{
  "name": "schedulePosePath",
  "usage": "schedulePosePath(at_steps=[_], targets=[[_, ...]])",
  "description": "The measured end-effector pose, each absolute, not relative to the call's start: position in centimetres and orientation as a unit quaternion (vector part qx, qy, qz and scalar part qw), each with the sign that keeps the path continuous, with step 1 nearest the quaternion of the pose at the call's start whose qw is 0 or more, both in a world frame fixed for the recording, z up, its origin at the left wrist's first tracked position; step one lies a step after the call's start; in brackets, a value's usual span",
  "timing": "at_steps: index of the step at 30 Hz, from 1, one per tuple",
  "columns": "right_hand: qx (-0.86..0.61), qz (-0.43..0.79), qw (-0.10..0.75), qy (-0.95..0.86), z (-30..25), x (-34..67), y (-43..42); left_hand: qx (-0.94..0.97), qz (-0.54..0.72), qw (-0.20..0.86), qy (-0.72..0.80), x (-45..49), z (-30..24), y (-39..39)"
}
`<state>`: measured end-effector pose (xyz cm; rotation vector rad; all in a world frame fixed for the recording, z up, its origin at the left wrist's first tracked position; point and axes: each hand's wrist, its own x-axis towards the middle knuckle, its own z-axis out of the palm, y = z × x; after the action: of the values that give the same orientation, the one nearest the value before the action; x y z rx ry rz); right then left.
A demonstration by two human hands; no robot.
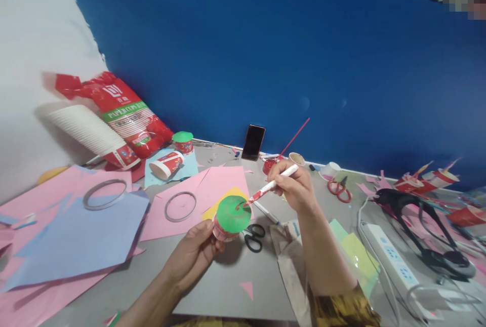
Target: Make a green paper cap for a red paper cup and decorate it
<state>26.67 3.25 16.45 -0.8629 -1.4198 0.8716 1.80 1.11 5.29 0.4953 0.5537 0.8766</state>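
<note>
My left hand [199, 248] is wrapped around a short red paper cup [224, 235] from its left side and below. A green paper disc [231, 218] covers the top of this cup, with some dark red marks on it. In my right hand [294, 188] is a white and red marker pen [268, 189], pinched between thumb and fingers. Its tip rests on or just above the disc near its right edge. Black-handled scissors [254, 238] lie just right of the cup, and a yellow paper piece [216, 206] is partly hidden behind it.
Pink sheets [224, 180] and a blue sheet [91, 246] spread over the left side, with tape rings [180, 193] on top. Stacked paper cups [85, 127] lean at the back left. A phone [253, 142] stands against the partition. At right are red scissors [339, 190] and a power strip [393, 256].
</note>
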Motion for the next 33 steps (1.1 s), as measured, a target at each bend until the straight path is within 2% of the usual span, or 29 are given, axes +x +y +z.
schedulePosePath(at_steps=[5,11,18,25,33], targets=[[-0.368,0.398,0.582,-0.607,16.39,26.43,3.30,0.233,0.412,0.841,0.262,1.90,5.42,1.18],[-0.353,0.378,0.609,-0.601,16.40,26.71,3.29,0.238,0.411,0.839,0.265,1.85,5.32,1.12],[-0.382,0.390,0.568,-0.616,16.25,26.75,3.08,0.248,0.408,0.835,0.274,1.90,5.49,0.98],[-0.358,0.381,0.591,-0.615,16.57,26.75,3.07,0.254,0.405,0.833,0.279,1.87,5.41,0.96],[-0.358,0.388,0.573,-0.627,16.67,26.74,2.84,0.275,0.403,0.825,0.287,1.83,5.16,0.98]])
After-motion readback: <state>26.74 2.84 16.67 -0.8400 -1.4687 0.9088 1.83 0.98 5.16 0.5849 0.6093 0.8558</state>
